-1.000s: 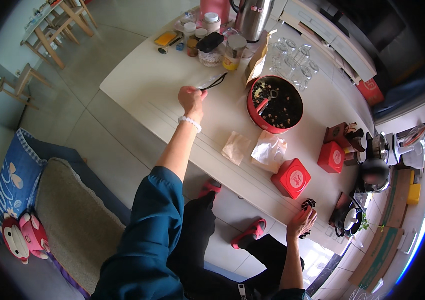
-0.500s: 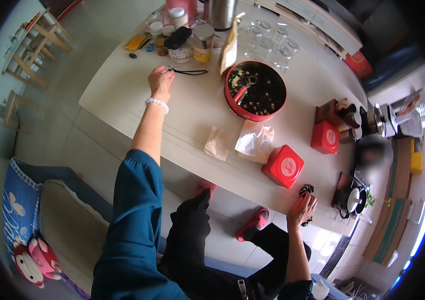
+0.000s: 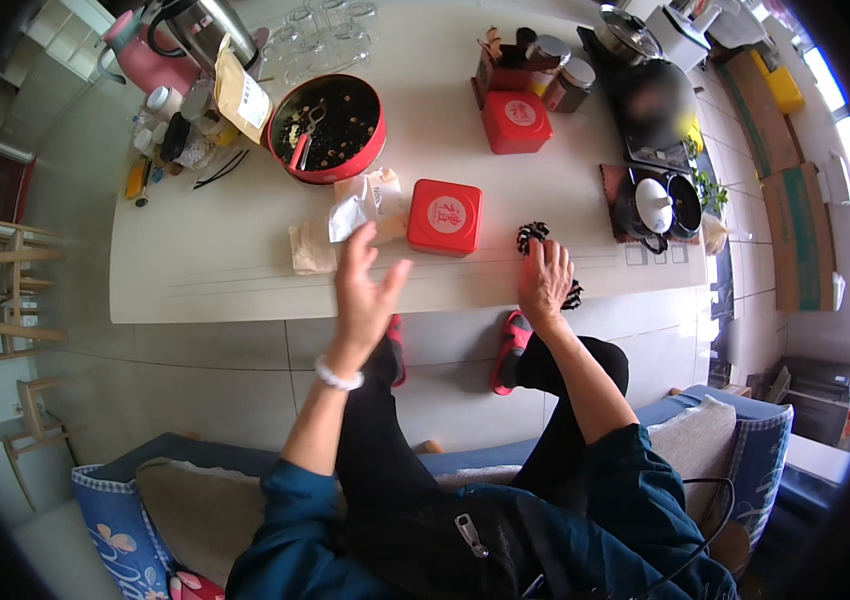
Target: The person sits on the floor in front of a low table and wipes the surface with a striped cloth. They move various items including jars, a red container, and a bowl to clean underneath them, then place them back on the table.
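Above the table's front edge, my left hand (image 3: 365,295) is raised with its fingers apart and holds nothing. A white bead bracelet (image 3: 339,376) circles that wrist. Just past its fingertips lie a white-and-tan paper packet (image 3: 377,192) and a flat tan packet (image 3: 312,250). My right hand (image 3: 545,283) is closed over a black-and-white cloth band (image 3: 533,235) at the table edge; the band shows on both sides of the hand, its middle hidden. Between the hands, farther back, sits a red square tin (image 3: 445,217).
A red pot (image 3: 329,128) with dark contents and a red-handled tool stands behind the packets. Left of it are an upright pouch (image 3: 242,95), jars and a black cord (image 3: 220,168). Glasses (image 3: 330,35), another red tin (image 3: 516,122) and a dark teapot set (image 3: 653,207) also stand there.
My left hand has left the spot by the black cord and come back toward the table's front edge, its fingers spreading. The view has swung right. My right hand stays on the cloth band.
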A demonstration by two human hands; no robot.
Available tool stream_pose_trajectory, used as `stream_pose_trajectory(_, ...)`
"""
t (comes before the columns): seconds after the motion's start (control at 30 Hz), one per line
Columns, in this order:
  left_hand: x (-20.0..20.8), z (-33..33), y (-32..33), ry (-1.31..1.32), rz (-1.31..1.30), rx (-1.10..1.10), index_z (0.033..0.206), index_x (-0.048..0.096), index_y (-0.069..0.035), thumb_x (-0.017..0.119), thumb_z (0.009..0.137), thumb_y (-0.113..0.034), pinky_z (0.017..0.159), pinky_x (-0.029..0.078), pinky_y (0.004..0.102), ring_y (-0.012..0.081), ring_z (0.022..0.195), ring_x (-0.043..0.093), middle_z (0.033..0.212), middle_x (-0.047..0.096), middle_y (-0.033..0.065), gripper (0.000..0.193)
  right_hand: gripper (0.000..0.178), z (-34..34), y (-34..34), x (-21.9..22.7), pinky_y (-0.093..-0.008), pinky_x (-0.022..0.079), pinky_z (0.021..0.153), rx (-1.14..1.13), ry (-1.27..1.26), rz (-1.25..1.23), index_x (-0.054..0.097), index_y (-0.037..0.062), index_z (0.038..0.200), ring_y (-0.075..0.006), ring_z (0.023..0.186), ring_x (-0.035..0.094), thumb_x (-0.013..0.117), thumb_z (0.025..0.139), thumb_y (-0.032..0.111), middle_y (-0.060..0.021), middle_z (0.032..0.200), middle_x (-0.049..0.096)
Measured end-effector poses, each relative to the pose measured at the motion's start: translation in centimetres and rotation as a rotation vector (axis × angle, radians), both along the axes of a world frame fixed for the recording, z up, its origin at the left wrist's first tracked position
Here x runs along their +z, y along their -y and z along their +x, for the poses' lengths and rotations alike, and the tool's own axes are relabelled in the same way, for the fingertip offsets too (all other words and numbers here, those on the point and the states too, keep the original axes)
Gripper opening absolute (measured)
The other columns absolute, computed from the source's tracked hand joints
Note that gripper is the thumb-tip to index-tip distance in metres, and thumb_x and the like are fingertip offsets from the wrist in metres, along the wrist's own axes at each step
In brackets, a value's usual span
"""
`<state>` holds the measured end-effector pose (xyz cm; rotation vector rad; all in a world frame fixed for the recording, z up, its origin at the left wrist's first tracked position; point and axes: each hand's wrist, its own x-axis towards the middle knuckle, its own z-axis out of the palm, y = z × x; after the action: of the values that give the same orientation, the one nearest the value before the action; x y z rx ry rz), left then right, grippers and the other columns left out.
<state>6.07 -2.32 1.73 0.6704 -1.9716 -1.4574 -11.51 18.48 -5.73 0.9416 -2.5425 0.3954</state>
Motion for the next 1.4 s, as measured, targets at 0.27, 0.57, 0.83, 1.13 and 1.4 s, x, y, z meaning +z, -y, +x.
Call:
stream_pose_trajectory(0.27, -2.9, -5.3, -6.0, 0.256, -0.363, 0.182, 0.143, 0.012, 0.012, 0.085, 0.068, -0.032, 0.112, 0.026, 0.0466, 0.0451, 0.134, 0.028, 0.143, 0.025, 0.0356, 0.114, 0.022, -0.9, 0.9, 3.5, -0.0451, 0.05, 0.07, 0.033, 0.425, -0.307, 0.059, 0.0086, 0.109, -0.0357, 0.088, 0.059, 0.057, 0.087, 0.011, -0.0116, 0.1, 0.056)
stream_pose_trajectory(0.57, -3.3, -9.0, -7.3, 0.208, -0.395, 0.376, 0.127, 0.036, 0.005, 0.084, 0.063, -0.02, 0.096, 0.04, 0.0455, 0.0418, 0.109, 0.047, 0.118, 0.047, 0.0236, 0.084, 0.019, -1.0, 8.7, 7.3, -0.0437, 0.047, 0.081, 0.351, 0.331, -0.075, 0.063, 0.0064, 0.098, -0.0277, 0.097, 0.058, 0.057, 0.081, 0.014, -0.011, 0.098, 0.054)
stream_pose_trajectory(0.83, -5.8, -8.5, -6.3, 0.073, -0.339, 0.312, 0.127, 0.038, 0.002, 0.078, 0.074, -0.017, 0.092, 0.043, 0.0428, 0.0369, 0.107, 0.051, 0.115, 0.048, 0.021, 0.069, 0.014, 0.1, 13.2, 6.3, -0.0393, 0.048, 0.077, 0.56, 0.217, -0.026, 0.062, 0.0056, 0.079, -0.0244, 0.089, 0.059, 0.058, 0.079, 0.019, -0.0086, 0.091, 0.055)
stream_pose_trajectory(1.13, -6.5, -7.6, -5.8, 0.175, -0.496, 0.344, 0.132, 0.033, 0.002, 0.083, 0.067, -0.025, 0.095, 0.039, 0.0487, 0.0412, 0.111, 0.048, 0.122, 0.048, 0.024, 0.087, 0.015, 0.0, 7.9, 5.8, -0.038, 0.05, 0.075, 0.726, 0.29, -0.122, 0.068, 0.0106, 0.087, -0.0241, 0.092, 0.06, 0.066, 0.072, 0.014, -0.0058, 0.092, 0.057)
stream_pose_trajectory(1.4, -6.0, -7.7, -5.9, 0.231, -0.618, 0.306, 0.131, 0.033, 0.006, 0.085, 0.064, -0.028, 0.095, 0.04, 0.0481, 0.0411, 0.113, 0.047, 0.122, 0.047, 0.024, 0.091, 0.012, -0.9, 12.8, 6.8, -0.0397, 0.048, 0.075, 0.432, 0.24, -0.118, 0.066, 0.0074, 0.074, -0.0238, 0.088, 0.059, 0.059, 0.076, 0.017, -0.0071, 0.09, 0.058)
